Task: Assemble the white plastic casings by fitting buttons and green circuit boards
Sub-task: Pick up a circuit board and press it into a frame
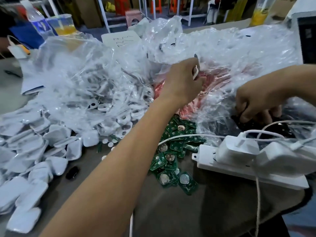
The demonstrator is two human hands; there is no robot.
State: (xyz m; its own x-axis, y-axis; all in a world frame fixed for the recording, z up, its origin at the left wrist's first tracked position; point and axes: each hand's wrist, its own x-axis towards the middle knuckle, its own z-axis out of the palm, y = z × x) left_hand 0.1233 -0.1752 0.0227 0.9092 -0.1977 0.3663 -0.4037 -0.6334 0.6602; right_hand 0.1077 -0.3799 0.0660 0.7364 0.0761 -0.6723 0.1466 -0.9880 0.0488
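Note:
My left hand (181,81) reaches forward over the bag of red buttons (213,79) and holds a white plastic casing (195,71) edge-up between its fingers. My right hand (254,103) dips into a clear bag of black buttons (273,127), fingers curled down on them. Green circuit boards (172,154) with round metal domes lie in a loose pile between my arms. White casings (34,151) are heaped at the left, some in a clear bag (82,82).
A white power strip (239,161) with chargers and cables sits at the right front. Crumpled clear plastic (222,48) covers the back of the table. A water bottle (39,23) and a cup of yellow drink (63,24) stand far left. One black button (72,172) lies loose.

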